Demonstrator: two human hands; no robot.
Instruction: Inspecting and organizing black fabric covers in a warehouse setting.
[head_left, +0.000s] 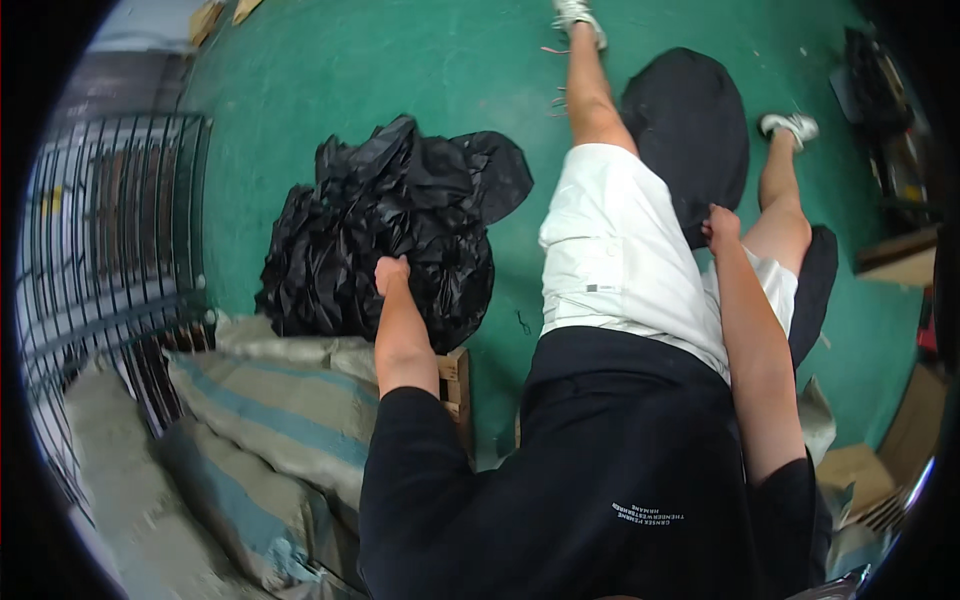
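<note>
A heap of crumpled, shiny black sheeting lies on the floor to the left; whether it is fabric or plastic is unclear. My left hand is closed on a fold at its near side. A flat, rounded black piece sticks out from the heap's far right. Between my legs stretches a long, dull black oval piece. At its near end my right hand is closed on the edge, with the fingertips partly hidden. Another black piece lies beside my right leg.
Stuffed grey woven sacks with blue stripes are piled at the near left, beside a wooden pallet. A dark metal grille stands on the left. Cardboard and shelving with goods line the right. The floor is green.
</note>
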